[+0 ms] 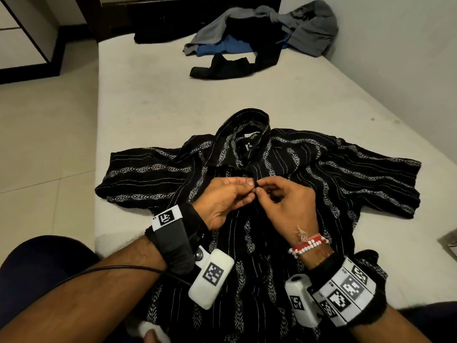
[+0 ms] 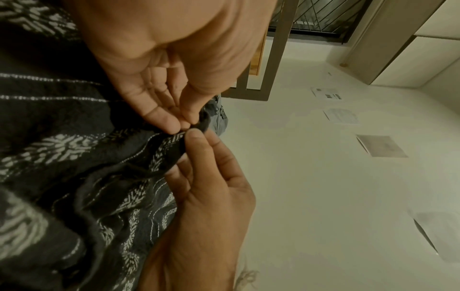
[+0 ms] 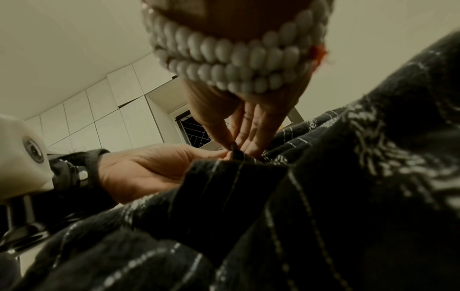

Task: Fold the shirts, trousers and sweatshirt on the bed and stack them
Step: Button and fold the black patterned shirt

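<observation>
A black shirt with white patterned stripes (image 1: 291, 154) lies spread face up on the bed (image 1: 153, 102), collar far, sleeves out to both sides. My left hand (image 1: 230, 196) and my right hand (image 1: 279, 199) meet over its front placket below the collar. Both pinch the placket edges together between thumb and fingertips. In the left wrist view the left hand (image 2: 174, 110) and the right hand (image 2: 206, 157) hold a raised fold of the shirt (image 2: 74, 157). The right wrist view shows the right hand (image 3: 239, 126), the left hand (image 3: 149, 165) and the shirt (image 3: 273, 216).
A heap of grey, blue and black clothes (image 1: 262, 38) lies at the far end of the bed by the wall (image 1: 395, 58). The tiled floor (image 1: 44, 144) is left of the bed. Bare mattress shows between the shirt and the heap.
</observation>
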